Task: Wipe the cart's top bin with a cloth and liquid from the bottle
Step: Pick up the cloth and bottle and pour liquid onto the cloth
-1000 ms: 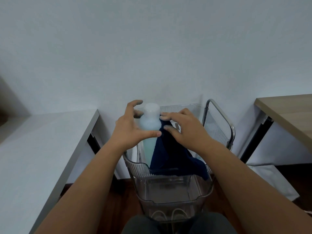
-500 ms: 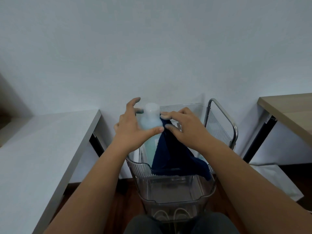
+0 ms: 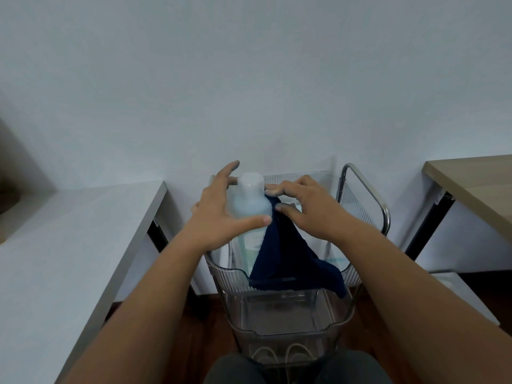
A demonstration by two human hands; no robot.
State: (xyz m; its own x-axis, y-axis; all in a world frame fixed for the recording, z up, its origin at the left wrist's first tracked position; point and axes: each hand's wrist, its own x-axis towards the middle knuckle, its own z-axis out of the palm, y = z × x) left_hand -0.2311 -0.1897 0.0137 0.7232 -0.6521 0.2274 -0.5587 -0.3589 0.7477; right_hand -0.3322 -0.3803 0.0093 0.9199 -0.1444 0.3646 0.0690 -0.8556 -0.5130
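A pale blue bottle (image 3: 250, 202) with a white cap stands upright over the cart's clear top bin (image 3: 230, 275). My left hand (image 3: 219, 217) wraps its body, thumb across the front, fingers spread behind. A dark blue cloth (image 3: 288, 259) hangs from my right hand (image 3: 307, 206), which pinches it against the bottle's right shoulder near the cap. The cloth's lower edge drapes over the bin's front rim. The bottle's base is hidden behind the cloth and my hand.
The cart's metal handle (image 3: 368, 189) rises at the right. A lower clear bin (image 3: 291, 322) sits below. A white table (image 3: 69, 245) stands at the left, a wooden desk (image 3: 476, 189) at the right, a white wall close behind. My knees show at the bottom edge.
My hands, the bottle and the cloth keep their hold. My left thumb has slid a little further across the bottle's front; the view has shifted slightly.
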